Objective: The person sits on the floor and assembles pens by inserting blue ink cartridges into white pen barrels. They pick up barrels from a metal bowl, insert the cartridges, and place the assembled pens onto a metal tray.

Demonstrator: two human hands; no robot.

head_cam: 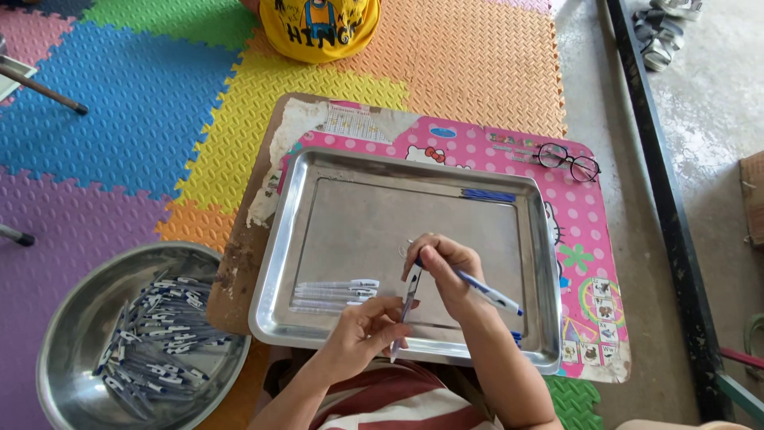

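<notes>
Over the near edge of a steel tray (310,171), my left hand (362,330) holds a clear pen barrel (408,306) nearly upright. My right hand (446,267) pinches the top end of that barrel with its fingertips. The same hand also carries a blue and white pen (489,292) that sticks out to the right. A few clear pen barrels (334,293) lie side by side in the tray, just left of my hands. Blue pen parts (488,194) rest at the tray's far right edge.
A round steel bowl (76,306) at lower left holds several pens. The tray sits on a pink dotted board (585,223) with a pair of glasses (568,162) at its far right corner. Coloured foam mats cover the floor; a person in yellow (318,28) sits opposite.
</notes>
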